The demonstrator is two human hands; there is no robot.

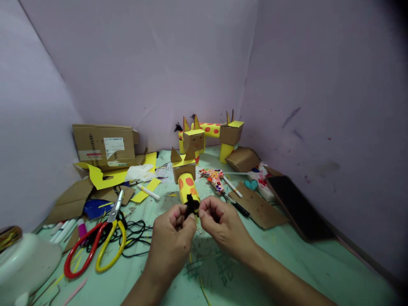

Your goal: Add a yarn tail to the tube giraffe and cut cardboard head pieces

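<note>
Yellow paper covers the body of the spotted cardboard animal (188,187) lying in front of me on the green counter (338,267), its brown head pointing away. My left hand (174,238) pinches a black yarn tuft (191,203) at its near end; my right hand (226,223) is curled just beside it, and I cannot tell whether its fingertips grip a strand. Spots, head and pointed ears are done; whether the tuft is fastened I can't see, so I judge that end unfinished. Behind stand two similar figures, a nearer one (194,142) and a farther one (231,135), with black tufts showing among them. Loose black yarn (137,233) and scissors (112,217) crowd my left, while a patterned glue gun (214,175) and a dark-screened tablet (299,208) lie to the right; nothing blocks my fingers.
</note>
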